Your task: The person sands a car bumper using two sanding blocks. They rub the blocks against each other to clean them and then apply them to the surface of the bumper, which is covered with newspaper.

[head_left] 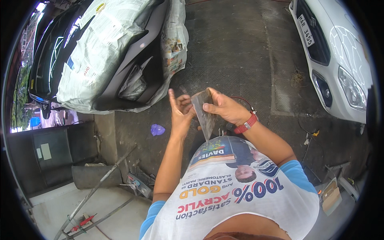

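My right hand [232,111] pinches a thin, greyish sheet [205,112] in front of my body. Its thumb lies across the sheet's face, and the sheet narrows to a point toward my shirt. I cannot make out what the sheet is made of. Beside its left edge is my left hand [181,114], index finger stretched upward and the other fingers loosely bent and apart. Those fingertips come close to the sheet; whether they touch it cannot be seen.
At the upper left stands a dark car [154,72] masked with newspaper [98,64]. A white car [344,44] is at the upper right. On the floor lies a purple crumpled bag [157,129]. Metal poles [96,184] lean at the lower left; a thin hose [244,99] runs behind my right hand.
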Available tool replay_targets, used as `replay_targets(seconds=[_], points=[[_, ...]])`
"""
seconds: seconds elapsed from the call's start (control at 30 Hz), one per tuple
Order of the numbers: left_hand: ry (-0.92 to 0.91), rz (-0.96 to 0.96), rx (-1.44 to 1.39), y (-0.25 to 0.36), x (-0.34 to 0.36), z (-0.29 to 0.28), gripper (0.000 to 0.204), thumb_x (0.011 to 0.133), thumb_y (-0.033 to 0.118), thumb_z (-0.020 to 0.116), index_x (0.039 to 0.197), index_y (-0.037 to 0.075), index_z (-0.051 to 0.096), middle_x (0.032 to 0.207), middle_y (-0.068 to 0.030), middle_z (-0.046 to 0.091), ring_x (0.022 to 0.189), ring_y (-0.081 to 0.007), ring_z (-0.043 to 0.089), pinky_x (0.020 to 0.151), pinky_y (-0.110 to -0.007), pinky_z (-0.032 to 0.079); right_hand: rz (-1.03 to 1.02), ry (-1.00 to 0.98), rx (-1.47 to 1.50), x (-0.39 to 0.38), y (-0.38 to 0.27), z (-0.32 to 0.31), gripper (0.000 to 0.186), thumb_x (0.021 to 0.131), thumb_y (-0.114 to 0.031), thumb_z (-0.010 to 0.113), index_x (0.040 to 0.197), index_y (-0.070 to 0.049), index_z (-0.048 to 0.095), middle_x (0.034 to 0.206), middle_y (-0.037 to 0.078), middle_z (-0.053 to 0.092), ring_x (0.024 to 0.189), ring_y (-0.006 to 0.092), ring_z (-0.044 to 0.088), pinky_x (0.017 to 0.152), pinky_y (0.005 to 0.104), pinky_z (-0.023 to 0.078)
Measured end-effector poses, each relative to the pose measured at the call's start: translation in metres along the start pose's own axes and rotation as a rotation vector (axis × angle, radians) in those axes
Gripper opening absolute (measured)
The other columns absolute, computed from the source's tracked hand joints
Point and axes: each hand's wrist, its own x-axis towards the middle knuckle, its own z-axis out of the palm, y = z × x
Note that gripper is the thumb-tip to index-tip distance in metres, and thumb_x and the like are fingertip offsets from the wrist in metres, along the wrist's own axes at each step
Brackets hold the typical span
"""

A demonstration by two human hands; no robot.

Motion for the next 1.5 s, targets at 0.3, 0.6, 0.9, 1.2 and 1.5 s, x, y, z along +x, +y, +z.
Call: replay_targets(seconds=[0.3, 0.6, 0.9, 1.2, 1.5], points=[[-0.012, 0.233, 0.231, 0.030, 0.005, 0.007, 0.060, 0.103, 0.024, 0.069, 0.149, -0.011, 0.051, 0.171, -0.0221, 0.030, 0.156, -0.0277, 0.033, 0.124, -0.040, 0.030, 0.017, 0.596, 0.515, 0.003, 0.049, -0.009, 0.039, 0.106, -0.044, 0.063, 0.126, -0.010, 0.065, 0.112, 0.003, 0.073, 0.097, 0.0143, 0.073, 0.075, 0.0321, 0.062], [-0.062, 0.215, 0.340, 0.044, -0.007, 0.017, 0.066, 0.106, 0.025, 0.063, 0.158, -0.008, 0.039, 0.174, -0.0159, 0.026, 0.154, -0.0213, 0.034, 0.124, -0.037, 0.028, -0.316, 0.805, -0.155, 0.028, -0.002, -0.036, 0.040, 0.097, -0.023, 0.077, 0.121, -0.002, 0.054, 0.110, 0.014, 0.072, 0.096, 0.0166, 0.071, 0.079, 0.0335, 0.060], [0.038, 0.231, 0.623, 0.048, -0.011, 0.019, 0.079, 0.106, 0.039, 0.062, 0.164, 0.000, 0.026, 0.142, -0.0230, 0.063, 0.130, -0.0291, 0.061, 0.110, -0.039, 0.045, -0.363, 0.715, -0.422, 0.034, 0.001, -0.008, 0.045, 0.092, -0.025, 0.081, 0.121, -0.002, 0.054, 0.102, 0.015, 0.074, 0.092, 0.0188, 0.071, 0.084, 0.0364, 0.058], [-0.247, 0.008, 0.578, 0.029, -0.015, -0.008, 0.069, 0.103, 0.033, 0.069, 0.155, -0.004, 0.043, 0.145, -0.0215, 0.061, 0.138, -0.0298, 0.054, 0.116, -0.040, 0.039, -0.186, 0.331, -0.771, 0.013, -0.023, 0.015, 0.042, 0.096, -0.025, 0.078, 0.122, -0.005, 0.053, 0.099, 0.010, 0.071, 0.092, 0.0156, 0.066, 0.084, 0.0346, 0.053], [0.117, 0.174, 0.660, 0.049, -0.009, 0.030, 0.080, 0.106, 0.025, 0.063, 0.166, -0.004, 0.017, 0.145, -0.0261, 0.061, 0.134, -0.0284, 0.059, 0.113, -0.038, 0.042, -0.291, 0.509, -0.638, 0.011, 0.019, -0.005, 0.047, 0.094, -0.031, 0.079, 0.122, -0.004, 0.053, 0.109, 0.015, 0.071, 0.105, 0.0213, 0.069, 0.091, 0.0409, 0.055]])
